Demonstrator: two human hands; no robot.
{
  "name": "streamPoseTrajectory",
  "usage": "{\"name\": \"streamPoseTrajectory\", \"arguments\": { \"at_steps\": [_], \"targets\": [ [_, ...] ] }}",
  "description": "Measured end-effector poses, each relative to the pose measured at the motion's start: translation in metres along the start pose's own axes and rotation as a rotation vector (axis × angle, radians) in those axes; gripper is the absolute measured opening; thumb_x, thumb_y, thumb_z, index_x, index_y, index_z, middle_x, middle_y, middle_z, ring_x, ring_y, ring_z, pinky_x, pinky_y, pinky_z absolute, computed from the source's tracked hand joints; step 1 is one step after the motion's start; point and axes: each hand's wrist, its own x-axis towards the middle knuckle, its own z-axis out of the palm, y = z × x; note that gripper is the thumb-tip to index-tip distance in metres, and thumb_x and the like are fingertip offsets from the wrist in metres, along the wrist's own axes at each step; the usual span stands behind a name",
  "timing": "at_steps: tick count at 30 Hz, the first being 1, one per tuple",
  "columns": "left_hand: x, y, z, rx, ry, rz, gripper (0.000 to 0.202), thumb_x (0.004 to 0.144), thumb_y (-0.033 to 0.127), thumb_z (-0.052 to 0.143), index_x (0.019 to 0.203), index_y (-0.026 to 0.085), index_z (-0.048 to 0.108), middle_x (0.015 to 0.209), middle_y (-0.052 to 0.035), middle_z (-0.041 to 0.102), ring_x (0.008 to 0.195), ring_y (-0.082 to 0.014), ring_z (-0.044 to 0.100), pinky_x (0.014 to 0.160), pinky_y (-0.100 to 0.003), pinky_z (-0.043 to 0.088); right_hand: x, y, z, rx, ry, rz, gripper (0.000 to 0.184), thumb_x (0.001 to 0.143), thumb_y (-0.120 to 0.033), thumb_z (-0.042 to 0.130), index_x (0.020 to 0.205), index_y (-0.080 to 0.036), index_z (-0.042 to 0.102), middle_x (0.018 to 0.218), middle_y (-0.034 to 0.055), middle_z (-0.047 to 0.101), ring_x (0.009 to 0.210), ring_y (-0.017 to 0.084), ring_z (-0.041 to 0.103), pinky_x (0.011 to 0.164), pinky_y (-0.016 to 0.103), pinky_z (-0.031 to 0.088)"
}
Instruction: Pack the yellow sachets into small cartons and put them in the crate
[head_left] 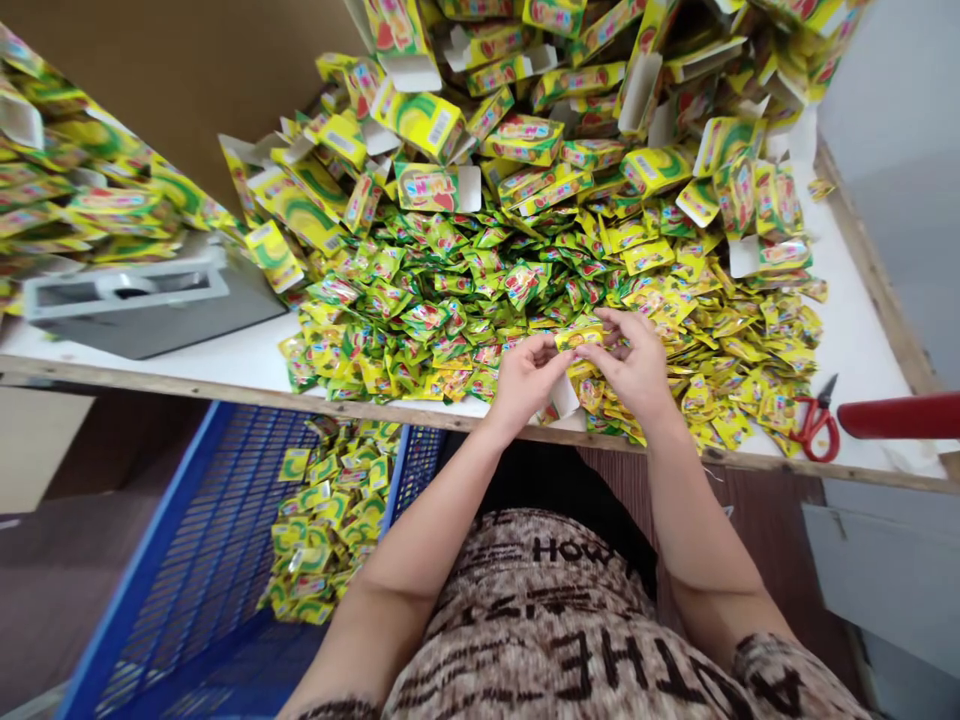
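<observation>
The fingers [556, 352] of the left hand [525, 380] and those of the right hand [637, 370] are closed together on one small yellow sachet [577, 338], which they pinch from both sides between thumbs and fingertips. The sachet is held just above the near edge of the table [225, 355], over the front part of a big heap of sachets [465, 300] of the same yellow and green kind. Under the hands a small open white carton [566, 395] shows between the palms; whether a hand touches it, I cannot tell.

Behind the heap, many folded cartons [525, 140] with open white flaps are piled up, and more of them are stacked at the far left [82, 200]. A grey metal device [142, 300] stands on the left part of the table. At the right, red scissors [817, 425] lie near the edge, just beside a red bar [900, 415] that comes in from the right. Below the table, on the left, a blue plastic crate [187, 560] holds some more sachets [330, 520].
</observation>
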Motion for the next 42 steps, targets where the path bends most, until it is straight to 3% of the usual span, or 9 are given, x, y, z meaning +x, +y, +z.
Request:
{"name": "streamPoseTrajectory", "arguments": {
  "at_steps": [4,7,10,13,19,30,35,39,42],
  "targets": [
    [0.003,0.003,-0.012,-0.026,-0.126,-0.047,0.027,0.079,0.038,0.071,0.094,0.016,0.068,0.080,-0.0020,0.067,0.074,-0.0130,0.060,0.071,-0.024,0.046,-0.005,0.001,-0.006,0.122,-0.143,0.105,0.032,0.072,-0.043,0.078,0.089,-0.018,0.068,0.077,0.0018,0.065,0.065,0.015,0.057,0.056,0.028,0.049],
    [0.003,0.005,-0.030,0.030,-0.347,-0.107,0.059,0.067,0.034,0.082,0.121,0.022,0.061,0.098,-0.0044,0.069,0.089,-0.0168,0.063,0.080,-0.027,0.048,-0.012,-0.003,-0.012,0.169,0.038,0.136,0.029,0.073,-0.043,0.077,0.086,-0.019,0.067,0.072,0.0000,0.065,0.057,0.014,0.054,0.050,0.027,0.047],
    [0.000,-0.003,-0.040,0.184,-0.473,-0.147,0.058,0.055,0.026,0.088,0.109,0.020,0.068,0.102,-0.0056,0.070,0.093,-0.0188,0.063,0.085,-0.030,0.048,-0.022,-0.016,-0.015,0.199,0.162,0.091,0.026,0.077,-0.040,0.074,0.093,-0.021,0.067,0.081,0.0016,0.068,0.066,0.016,0.061,0.059,0.030,0.052],
    [-0.007,-0.019,-0.039,0.189,-0.340,-0.202,0.033,0.064,0.033,0.082,0.088,0.015,0.068,0.084,-0.0035,0.069,0.078,-0.0159,0.063,0.077,-0.030,0.049,-0.033,-0.028,-0.013,0.056,0.170,-0.007,0.025,0.081,-0.038,0.070,0.100,-0.022,0.068,0.092,0.0042,0.070,0.082,0.020,0.065,0.075,0.035,0.054],
    [-0.027,-0.029,-0.035,0.067,-0.119,-0.229,0.037,0.062,0.034,0.083,0.081,0.014,0.058,0.075,0.0016,0.063,0.070,-0.0119,0.061,0.072,-0.026,0.049,-0.039,-0.010,-0.002,-0.281,0.036,-0.238,0.017,0.086,-0.032,0.065,0.099,-0.022,0.070,0.089,0.0057,0.069,0.085,0.022,0.064,0.080,0.037,0.051],
    [-0.044,-0.022,-0.031,0.191,-0.152,-0.106,0.029,0.072,0.033,0.076,0.090,0.017,0.062,0.073,0.0022,0.057,0.070,-0.0134,0.054,0.067,-0.024,0.042,-0.015,-0.043,-0.017,-0.537,-0.669,-0.393,0.012,0.083,-0.014,0.063,0.090,-0.021,0.070,0.082,0.0044,0.065,0.083,0.020,0.059,0.076,0.031,0.044],
    [-0.040,-0.023,-0.033,0.096,-0.223,-0.110,0.030,0.075,0.040,0.074,0.091,0.016,0.068,0.083,-0.0024,0.064,0.085,-0.0193,0.059,0.079,-0.029,0.046,-0.018,-0.044,-0.014,-0.437,-0.534,-0.286,0.019,0.085,-0.017,0.063,0.103,-0.021,0.066,0.089,0.0051,0.069,0.082,0.021,0.063,0.072,0.031,0.046],
    [-0.041,-0.025,-0.035,0.062,-0.244,-0.116,0.033,0.075,0.042,0.074,0.095,0.015,0.069,0.087,-0.0034,0.065,0.085,-0.0190,0.058,0.080,-0.029,0.046,-0.023,-0.035,-0.006,-0.402,-0.384,-0.378,0.011,0.086,-0.019,0.063,0.080,-0.023,0.072,0.088,0.0061,0.067,0.087,0.022,0.059,0.079,0.037,0.048],
    [-0.042,-0.029,-0.036,0.123,-0.204,-0.100,0.034,0.073,0.043,0.075,0.093,0.015,0.069,0.085,-0.0031,0.067,0.083,-0.0187,0.058,0.079,-0.029,0.046,-0.027,-0.027,0.000,-0.463,-0.443,-0.449,0.013,0.086,-0.026,0.066,0.076,-0.024,0.075,0.110,0.0094,0.066,0.109,0.029,0.052,0.092,0.048,0.045]
  ]
}}
